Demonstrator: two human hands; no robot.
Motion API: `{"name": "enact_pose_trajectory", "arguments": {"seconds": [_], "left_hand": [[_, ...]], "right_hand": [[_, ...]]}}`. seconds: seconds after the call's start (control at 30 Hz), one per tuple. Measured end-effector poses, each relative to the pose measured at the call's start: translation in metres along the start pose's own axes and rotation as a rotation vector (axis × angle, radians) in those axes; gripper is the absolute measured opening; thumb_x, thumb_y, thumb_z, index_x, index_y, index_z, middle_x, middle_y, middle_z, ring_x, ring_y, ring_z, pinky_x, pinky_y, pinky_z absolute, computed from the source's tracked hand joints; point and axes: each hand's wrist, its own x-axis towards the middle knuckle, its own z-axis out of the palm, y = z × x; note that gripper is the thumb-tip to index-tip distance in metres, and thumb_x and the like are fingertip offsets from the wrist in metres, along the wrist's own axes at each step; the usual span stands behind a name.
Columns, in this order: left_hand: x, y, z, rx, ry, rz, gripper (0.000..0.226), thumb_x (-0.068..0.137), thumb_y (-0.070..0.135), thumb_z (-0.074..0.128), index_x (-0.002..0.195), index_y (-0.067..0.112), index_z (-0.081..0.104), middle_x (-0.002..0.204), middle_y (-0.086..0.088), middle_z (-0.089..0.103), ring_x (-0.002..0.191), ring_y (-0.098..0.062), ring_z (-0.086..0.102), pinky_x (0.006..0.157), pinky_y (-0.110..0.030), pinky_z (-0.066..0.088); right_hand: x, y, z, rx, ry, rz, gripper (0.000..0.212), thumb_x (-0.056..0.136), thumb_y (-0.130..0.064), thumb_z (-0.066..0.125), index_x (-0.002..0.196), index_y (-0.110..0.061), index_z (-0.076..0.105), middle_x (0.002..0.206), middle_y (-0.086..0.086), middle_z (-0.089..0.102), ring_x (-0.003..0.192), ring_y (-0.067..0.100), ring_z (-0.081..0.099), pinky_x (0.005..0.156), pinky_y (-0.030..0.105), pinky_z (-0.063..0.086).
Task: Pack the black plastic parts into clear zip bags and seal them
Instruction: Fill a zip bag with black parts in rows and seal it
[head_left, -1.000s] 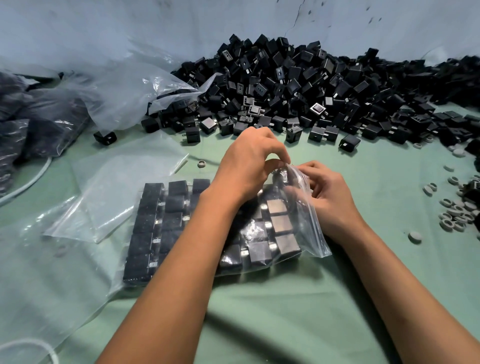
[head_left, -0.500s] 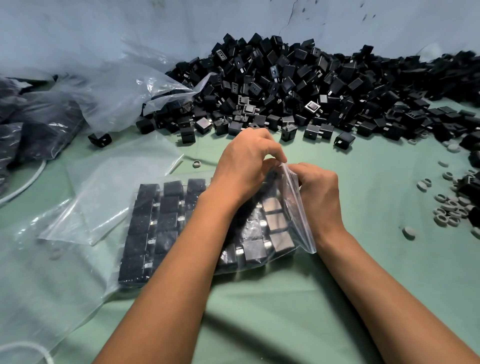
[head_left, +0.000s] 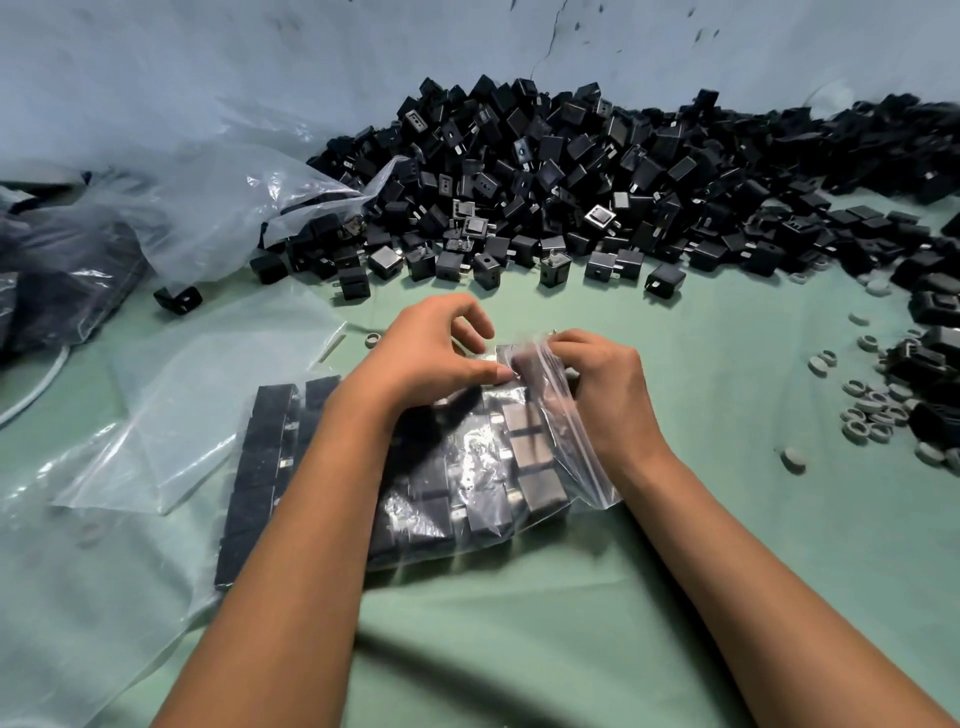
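A clear zip bag (head_left: 467, 467) lies on the green cloth, filled with rows of black plastic parts (head_left: 265, 441). Its open end points right. My left hand (head_left: 431, 348) pinches the far end of the bag's zip strip between thumb and forefinger. My right hand (head_left: 597, 384) grips the same strip beside it, fingers curled over the plastic. A big heap of loose black plastic parts (head_left: 571, 182) lies behind the hands against the wall. My left forearm hides the middle of the bag.
Empty clear zip bags (head_left: 197, 395) lie to the left, a large crumpled plastic sack (head_left: 208, 208) behind them, dark filled bags (head_left: 52, 280) at far left. Small grey rings (head_left: 872, 405) are scattered at right. One grey ring (head_left: 371, 340) lies near my left hand.
Both hands have dropped lower onto the bag's mouth and moved closer together at the zip strip. My left fingers have spread a little. The view has shifted slightly.
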Motion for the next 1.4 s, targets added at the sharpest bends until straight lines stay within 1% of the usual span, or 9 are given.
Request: {"name": "enact_pose_trajectory", "arguments": {"seconds": [0.1,0.2,0.3,0.4,0.5,0.63,0.8,1.0,1.4], "left_hand": [[0.003,-0.003,0.002,0.022,0.054,0.012,0.014,0.092,0.029,0.076,0.1,0.025,0.066,0.096,0.007,0.071,0.087,-0.013,0.071,0.078,-0.034,0.058],[0.006,-0.007,0.001,0.073,0.12,0.016,0.007,0.099,0.021,0.064,0.102,0.023,0.07,0.097,0.005,0.071,0.092,-0.018,0.068,0.089,-0.038,0.056],[0.008,-0.009,0.001,0.108,0.167,0.019,0.008,0.099,0.022,0.064,0.097,0.025,0.071,0.096,0.004,0.071,0.092,-0.017,0.067,0.088,-0.039,0.055],[0.01,-0.009,0.001,0.11,0.221,0.035,0.009,0.098,0.025,0.065,0.092,0.028,0.07,0.091,0.008,0.069,0.083,-0.009,0.063,0.077,-0.032,0.05],[0.011,-0.008,0.003,0.112,0.239,0.045,0.007,0.096,0.026,0.067,0.091,0.028,0.072,0.089,0.009,0.068,0.083,-0.009,0.063,0.078,-0.032,0.05],[0.01,-0.005,0.003,0.126,0.199,0.058,0.007,0.098,0.026,0.066,0.094,0.03,0.07,0.089,0.012,0.067,0.084,-0.007,0.063,0.077,-0.031,0.051],[0.006,0.002,0.011,0.152,0.072,0.058,0.01,0.101,0.021,0.061,0.105,0.026,0.069,0.092,0.012,0.068,0.089,-0.011,0.065,0.084,-0.035,0.053],[0.006,-0.006,0.002,0.279,0.139,-0.022,0.007,0.098,0.028,0.064,0.097,0.029,0.07,0.101,0.002,0.071,0.095,-0.022,0.065,0.09,-0.043,0.055],[0.003,-0.011,-0.006,0.147,0.058,-0.044,0.031,0.077,0.058,0.082,0.085,0.031,0.069,0.085,0.007,0.073,0.076,-0.009,0.07,0.068,-0.031,0.055]], "right_hand": [[-0.002,0.001,-0.003,0.177,-0.001,0.14,0.007,0.093,-0.021,0.077,0.095,-0.02,0.083,0.085,-0.009,0.077,0.078,0.009,0.072,0.069,0.035,0.06],[0.002,0.0,-0.004,0.185,0.005,0.24,0.025,0.1,-0.018,0.057,0.088,-0.016,0.078,0.08,-0.006,0.075,0.077,0.013,0.068,0.068,0.039,0.054],[0.008,-0.002,-0.005,0.287,0.047,0.411,0.044,0.096,-0.044,0.043,0.093,-0.01,0.071,0.09,0.002,0.073,0.088,0.022,0.067,0.085,0.051,0.054],[0.011,-0.006,-0.004,0.332,0.049,0.533,0.061,0.081,-0.073,0.057,0.098,-0.015,0.057,0.087,0.0,0.067,0.08,0.018,0.067,0.082,0.057,0.056],[0.01,-0.004,0.0,0.339,0.036,0.543,0.046,0.077,-0.051,0.08,0.106,-0.027,0.053,0.097,0.001,0.074,0.09,0.02,0.074,0.086,0.052,0.06],[0.007,0.001,0.002,0.359,0.052,0.501,0.033,0.085,-0.034,0.081,0.104,-0.029,0.055,0.094,0.005,0.077,0.087,0.023,0.076,0.084,0.055,0.061],[0.006,-0.001,0.003,0.324,0.022,0.432,0.023,0.089,-0.028,0.077,0.1,-0.025,0.058,0.082,0.008,0.076,0.08,0.029,0.076,0.08,0.058,0.06],[0.004,-0.004,0.001,0.286,0.05,0.415,0.018,0.092,-0.021,0.074,0.103,-0.022,0.059,0.077,-0.001,0.078,0.073,0.017,0.076,0.078,0.052,0.062],[0.002,-0.006,0.001,0.283,0.092,0.392,0.028,0.085,-0.027,0.084,0.101,-0.024,0.061,0.076,0.008,0.074,0.072,0.024,0.075,0.074,0.053,0.061]]}}
